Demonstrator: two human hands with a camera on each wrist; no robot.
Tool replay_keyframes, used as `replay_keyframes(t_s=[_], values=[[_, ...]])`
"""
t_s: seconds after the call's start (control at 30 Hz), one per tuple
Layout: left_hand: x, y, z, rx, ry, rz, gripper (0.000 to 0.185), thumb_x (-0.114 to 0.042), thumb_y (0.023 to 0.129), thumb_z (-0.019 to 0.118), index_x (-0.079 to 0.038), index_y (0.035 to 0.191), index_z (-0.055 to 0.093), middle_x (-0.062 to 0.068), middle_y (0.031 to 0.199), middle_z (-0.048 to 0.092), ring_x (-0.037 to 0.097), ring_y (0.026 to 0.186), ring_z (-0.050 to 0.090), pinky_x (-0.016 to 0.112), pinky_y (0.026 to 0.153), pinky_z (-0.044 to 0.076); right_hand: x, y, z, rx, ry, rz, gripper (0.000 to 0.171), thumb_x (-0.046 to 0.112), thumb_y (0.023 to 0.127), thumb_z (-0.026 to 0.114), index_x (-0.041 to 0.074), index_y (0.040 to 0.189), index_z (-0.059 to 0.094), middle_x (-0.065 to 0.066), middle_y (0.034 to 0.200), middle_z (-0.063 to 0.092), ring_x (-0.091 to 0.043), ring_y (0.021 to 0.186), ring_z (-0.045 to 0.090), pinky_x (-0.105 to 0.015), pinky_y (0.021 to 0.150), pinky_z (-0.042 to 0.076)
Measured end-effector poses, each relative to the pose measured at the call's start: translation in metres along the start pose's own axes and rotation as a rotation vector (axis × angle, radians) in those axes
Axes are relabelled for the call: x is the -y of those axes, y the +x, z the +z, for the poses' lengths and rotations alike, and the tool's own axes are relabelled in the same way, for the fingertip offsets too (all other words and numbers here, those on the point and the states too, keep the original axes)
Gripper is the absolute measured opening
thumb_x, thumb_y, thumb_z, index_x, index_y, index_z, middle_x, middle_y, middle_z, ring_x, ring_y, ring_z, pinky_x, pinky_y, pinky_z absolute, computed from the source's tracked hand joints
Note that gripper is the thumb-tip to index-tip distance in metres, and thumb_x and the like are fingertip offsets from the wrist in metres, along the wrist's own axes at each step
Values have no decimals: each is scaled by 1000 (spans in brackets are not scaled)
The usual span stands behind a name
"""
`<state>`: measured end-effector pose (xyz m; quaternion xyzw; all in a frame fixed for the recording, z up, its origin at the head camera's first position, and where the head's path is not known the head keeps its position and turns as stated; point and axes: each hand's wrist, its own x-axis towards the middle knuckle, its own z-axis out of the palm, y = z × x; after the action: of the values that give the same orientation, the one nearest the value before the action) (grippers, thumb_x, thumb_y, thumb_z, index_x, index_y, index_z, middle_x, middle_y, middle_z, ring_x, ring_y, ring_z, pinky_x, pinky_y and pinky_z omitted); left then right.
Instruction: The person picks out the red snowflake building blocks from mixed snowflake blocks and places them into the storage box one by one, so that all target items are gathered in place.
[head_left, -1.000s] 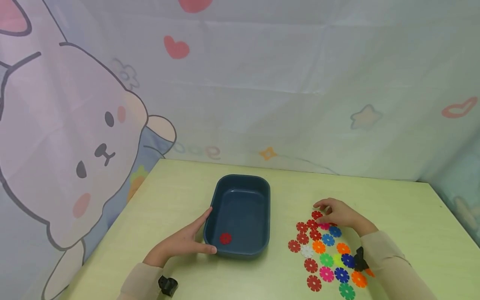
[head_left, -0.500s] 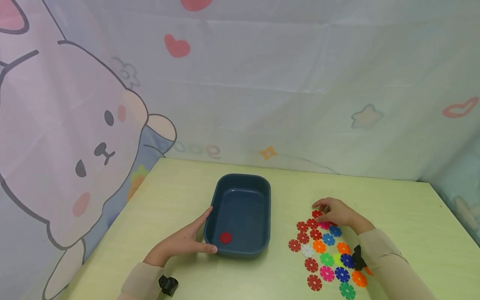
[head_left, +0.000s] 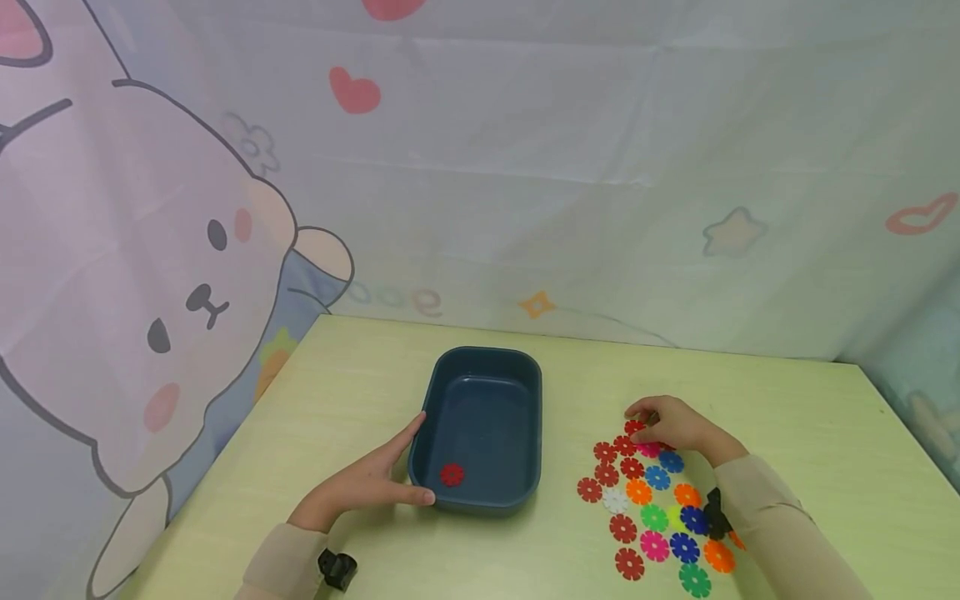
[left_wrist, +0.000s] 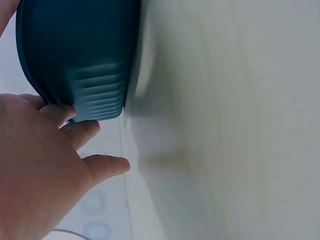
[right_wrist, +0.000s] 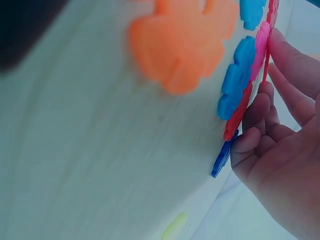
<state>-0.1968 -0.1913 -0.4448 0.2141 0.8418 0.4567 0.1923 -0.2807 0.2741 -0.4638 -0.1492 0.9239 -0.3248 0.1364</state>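
Note:
My left hand spreads against a dark blue plastic bin. Its fingers touch the bin's left side, and the thumb lies along the near corner. One red snowflake disc lies inside the bin. On the right, my right hand pinches another red snowflake disc at the far end of a spread of discs. In the right wrist view this red disc shows edge-on between thumb and fingers, beside a pink disc and blue discs.
Several snowflake discs lie loose below my right hand, among them a white disc, a green disc and an orange disc. The pale yellow table meets a cartoon-printed cloth at the back.
My right hand has shifted very slightly left at the far red discs. My left hand stays at the bin, and one red disc still lies in it.

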Motion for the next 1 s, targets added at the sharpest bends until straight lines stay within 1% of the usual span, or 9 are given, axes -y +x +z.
replay_keyframes(t_s=[0.2, 0.27, 0.4, 0.53, 0.73, 0.83, 1.0], values=[[1, 1, 0, 2, 5, -7, 112, -37, 81, 78, -18, 157, -1, 8, 162, -3, 33, 148, 2, 61, 113, 16, 0, 0, 0, -2, 11, 7, 32, 10, 85, 73, -4, 112, 64, -13, 99, 60, -26, 90, 53, -42, 83, 52], [0, 0, 0, 2, 5, -8, 112, -37, 81, 78, -17, 157, -1, 8, 162, -3, 33, 148, 2, 61, 113, 16, 0, 0, 0, -2, 16, 4, 31, 10, 85, 73, -4, 111, 64, -12, 98, 59, -26, 89, 53, -41, 81, 52], [-1, 0, 1, 2, 0, -9, 113, -37, 80, 79, -17, 157, -2, 9, 162, -3, 33, 147, 1, 61, 113, 16, 0, -1, 1, 1, 33, 13, 27, 11, 86, 73, 0, 109, 63, -10, 96, 57, -24, 87, 52, -36, 77, 53], [-1, 0, 1, 0, 5, -7, 113, -37, 80, 79, -15, 157, -2, 9, 162, -3, 33, 147, 1, 61, 113, 16, 0, -2, 1, 11, 29, 5, 25, 13, 86, 73, 4, 108, 63, -9, 96, 57, -23, 86, 53, -35, 75, 54], [0, 1, 1, 1, 4, -11, 112, -37, 81, 78, -17, 157, -2, 9, 162, -3, 33, 147, 2, 61, 113, 16, -4, -3, 0, 23, -2, -2, 27, 18, 87, 73, 7, 109, 63, -7, 95, 60, -21, 85, 53, -36, 76, 54], [0, 0, 2, 3, 5, -13, 112, -37, 81, 78, -18, 157, -2, 9, 162, -3, 33, 147, 2, 61, 112, 16, -7, -2, -1, 36, 7, 0, 29, 20, 87, 73, 7, 111, 64, -7, 97, 60, -21, 85, 55, -36, 77, 54], [-2, 0, 2, 3, 9, -14, 111, -37, 81, 78, -18, 157, -2, 9, 162, -3, 33, 147, 2, 61, 112, 16, -9, -3, -2, 56, 9, -7, 36, 22, 84, 75, 5, 114, 65, -8, 102, 62, -22, 89, 56, -41, 81, 54]])
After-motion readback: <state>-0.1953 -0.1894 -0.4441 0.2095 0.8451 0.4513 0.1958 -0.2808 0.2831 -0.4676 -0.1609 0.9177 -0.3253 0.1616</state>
